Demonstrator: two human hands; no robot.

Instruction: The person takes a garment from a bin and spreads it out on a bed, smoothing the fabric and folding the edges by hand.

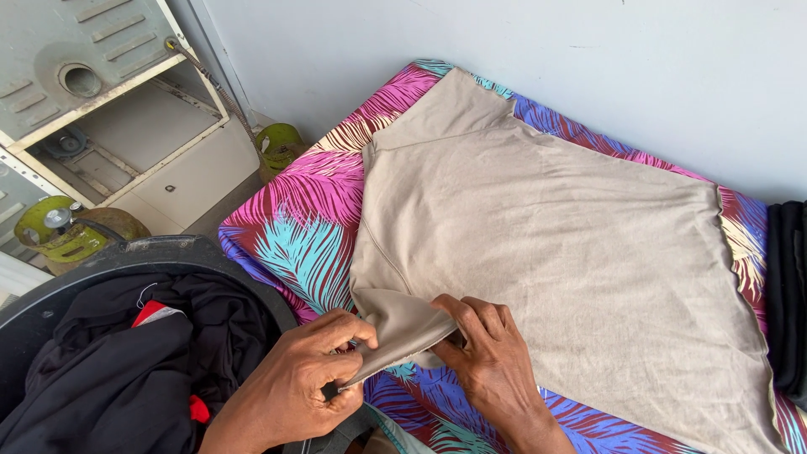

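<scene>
From the head camera, a beige shirt [555, 227] lies spread flat on a mattress cover [294, 219] printed with pink, blue and purple feathers, its long axis running from the neck end at the upper left, close to the pale wall [504, 42], down toward the hem at the lower right. The near sleeve [399, 324] sticks out from the shirt's lower left corner, straight toward the person, and both hands meet on it. The left hand [311, 378] is closed on the sleeve's cuff end, thumb and fingers pinching the cloth so the edge stands up a little off the cover. The right hand [492, 353] is also closed on the sleeve, just beside the left, its fingers pressed down where the sleeve joins the body of the shirt. So the bulk of the shirt lies away from both grips, up and to the right, and the right hand is the nearer to it. Left of the hands stands a black tub [168, 252] holding dark clothes [126, 361]. A stack of black cloth [788, 294] lies at the right edge, and green gas cylinders [59, 231] stand on the floor beyond the tub.
</scene>
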